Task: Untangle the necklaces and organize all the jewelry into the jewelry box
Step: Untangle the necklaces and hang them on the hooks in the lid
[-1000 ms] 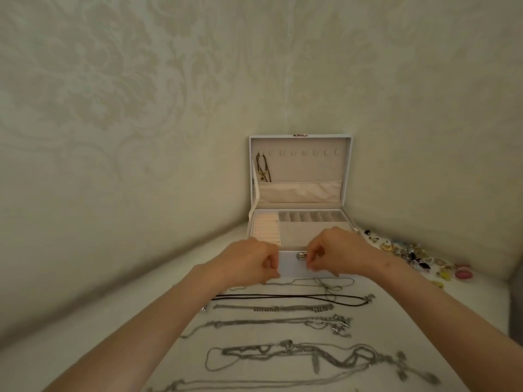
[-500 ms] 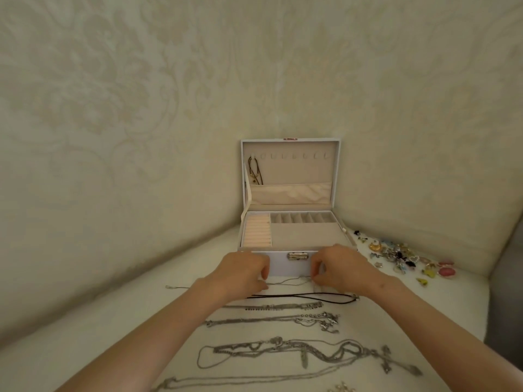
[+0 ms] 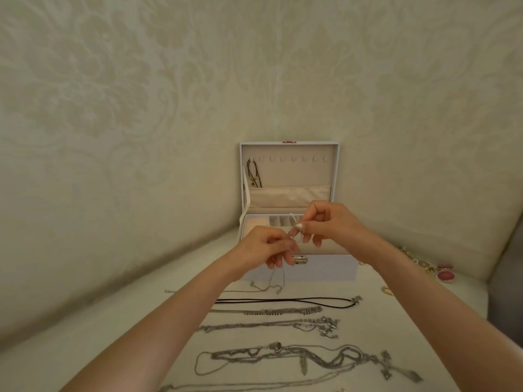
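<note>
Two hands up: left hand (image 3: 271, 247), right hand (image 3: 331, 224), and one thin chain (image 3: 278, 291) pinched in the fingers (image 3: 297, 226) of both. One jewelry box (image 3: 328, 268), with one hanging necklace (image 3: 254, 174) inside its lid. Down the table: one black cord necklace (image 3: 283, 300), then one silver chain (image 3: 268, 311), a second silver chain (image 3: 268, 325), one tangled bunch (image 3: 283, 356) whose strands I can't count, and one bottom chain (image 3: 254, 387). Off right: two pink pieces (image 3: 446, 275) and one gold ring (image 3: 387, 290).

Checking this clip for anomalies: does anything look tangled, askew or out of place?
Yes. The silver chains nearest the camera look tangled together with a cross pendant, and small pieces sit loose right of the jewelry box. The left hand and right hand pinch a thin chain.
</note>
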`<state>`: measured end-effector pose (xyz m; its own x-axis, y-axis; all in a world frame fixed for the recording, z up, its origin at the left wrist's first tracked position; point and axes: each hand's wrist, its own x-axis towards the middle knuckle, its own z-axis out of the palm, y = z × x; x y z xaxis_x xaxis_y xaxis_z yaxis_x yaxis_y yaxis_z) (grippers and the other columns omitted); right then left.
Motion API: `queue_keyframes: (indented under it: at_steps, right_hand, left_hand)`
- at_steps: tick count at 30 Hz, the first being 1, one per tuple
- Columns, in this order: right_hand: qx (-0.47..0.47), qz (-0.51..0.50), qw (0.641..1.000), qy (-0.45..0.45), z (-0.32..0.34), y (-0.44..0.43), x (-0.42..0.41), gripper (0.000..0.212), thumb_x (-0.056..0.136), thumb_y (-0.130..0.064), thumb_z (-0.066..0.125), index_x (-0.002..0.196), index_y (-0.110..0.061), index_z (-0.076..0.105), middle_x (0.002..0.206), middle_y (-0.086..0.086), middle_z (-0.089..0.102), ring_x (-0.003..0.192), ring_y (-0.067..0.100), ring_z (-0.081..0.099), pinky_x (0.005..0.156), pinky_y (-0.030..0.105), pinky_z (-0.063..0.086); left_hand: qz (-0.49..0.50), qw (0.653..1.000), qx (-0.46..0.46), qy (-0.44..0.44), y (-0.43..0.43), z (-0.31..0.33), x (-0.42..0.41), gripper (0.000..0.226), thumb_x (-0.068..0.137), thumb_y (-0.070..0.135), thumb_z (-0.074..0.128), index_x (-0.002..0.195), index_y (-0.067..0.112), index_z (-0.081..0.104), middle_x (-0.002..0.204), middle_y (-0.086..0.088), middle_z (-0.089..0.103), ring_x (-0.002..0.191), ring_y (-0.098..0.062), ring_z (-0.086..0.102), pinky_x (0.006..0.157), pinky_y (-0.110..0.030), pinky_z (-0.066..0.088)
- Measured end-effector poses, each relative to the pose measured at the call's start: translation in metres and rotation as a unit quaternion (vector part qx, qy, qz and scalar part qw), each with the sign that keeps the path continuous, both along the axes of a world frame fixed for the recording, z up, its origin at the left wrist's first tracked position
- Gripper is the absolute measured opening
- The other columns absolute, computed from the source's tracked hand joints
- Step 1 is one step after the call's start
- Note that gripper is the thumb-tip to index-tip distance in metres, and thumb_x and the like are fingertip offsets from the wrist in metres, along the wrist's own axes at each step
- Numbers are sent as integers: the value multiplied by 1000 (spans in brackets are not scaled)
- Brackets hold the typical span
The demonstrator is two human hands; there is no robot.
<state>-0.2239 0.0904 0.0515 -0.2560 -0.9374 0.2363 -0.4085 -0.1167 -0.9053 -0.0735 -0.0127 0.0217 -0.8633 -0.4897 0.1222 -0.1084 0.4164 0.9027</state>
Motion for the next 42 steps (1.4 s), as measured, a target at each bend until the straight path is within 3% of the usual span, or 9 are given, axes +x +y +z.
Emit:
queue_keyframes:
  at_steps: [5, 11, 15, 19, 24, 27, 31, 35, 42]
  right_hand:
    - [-29, -15, 998, -59, -4, -5, -6, 9, 82, 0, 68, 87, -5, 64, 82, 14, 73, 58, 12, 61, 53, 21, 47]
    - [-35, -22, 997, -65, -9, -12, -7, 28, 84, -1, 65, 105, -19, 70, 79, -4, 71, 72, 8, 62, 61, 17, 46]
    - [-35, 39, 979, -196, -7, -16, -5, 37, 83, 7, 61, 117, -8, 64, 79, 3, 66, 81, 23, 68, 71, 26, 55]
    - [-13, 38, 967, -250, -4, -19, 0, 24, 80, 7, 62, 102, -2, 67, 83, 14, 72, 77, 26, 72, 66, 25, 58]
    - [-21, -40, 983, -180, -4, -24, -4, 10, 80, 1, 67, 83, -8, 71, 69, 4, 71, 58, 12, 66, 54, 18, 52]
    - [-44, -69, 985, -154, -4, -27, -5, 8, 80, -1, 69, 80, -9, 71, 67, 2, 71, 54, 10, 63, 51, 18, 51]
    - [-68, -92, 985, -132, -4, -30, -3, 8, 80, 2, 69, 78, -5, 64, 68, 4, 69, 53, 12, 64, 47, 21, 50]
    - [-68, -93, 989, -97, -4, -33, -3, 16, 85, 3, 62, 76, -8, 54, 80, 10, 73, 57, 17, 66, 46, 25, 50]
    - [-76, -53, 982, -162, -4, -36, -3, 18, 88, 7, 56, 78, -6, 49, 91, 13, 73, 65, 24, 69, 50, 30, 56]
  left_hand:
    - [33, 999, -25, 25, -8, 6, 7, 24, 98, 16, 48, 93, 6, 69, 59, 1, 60, 45, -3, 48, 47, -14, 39]
    - [71, 991, -109, 36, -18, 16, 1, 26, 98, 17, 47, 88, 8, 69, 47, 11, 50, 41, -1, 42, 48, -11, 36]
    - [42, 987, -154, 1, -20, 16, -3, 26, 99, 16, 45, 90, 2, 65, 57, 2, 60, 44, -1, 52, 49, -11, 40]
    - [43, 984, -172, 2, -25, 14, -4, 24, 98, 11, 46, 79, 13, 61, 65, -1, 64, 50, 0, 59, 55, -18, 51]
    - [74, 989, -128, -6, -29, 14, 2, 24, 99, 12, 44, 89, 2, 64, 62, -4, 63, 46, -3, 59, 50, -16, 49]
    - [108, 976, -187, -6, -33, 20, 6, 26, 98, 17, 47, 89, 5, 68, 55, 2, 55, 40, 0, 48, 49, -11, 40]
    - [115, 957, -265, -19, -41, 32, 9, 24, 94, 28, 54, 85, 15, 73, 61, -3, 54, 52, -6, 40, 56, -21, 32]
    - [113, 945, -298, -68, -50, 43, 12, 22, 91, 30, 59, 80, 18, 74, 60, 5, 54, 52, -3, 40, 53, -17, 28]
    - [157, 971, -179, 30, -61, 68, 11, 25, 93, 26, 57, 84, 10, 74, 52, 20, 56, 47, 7, 43, 52, -12, 32]
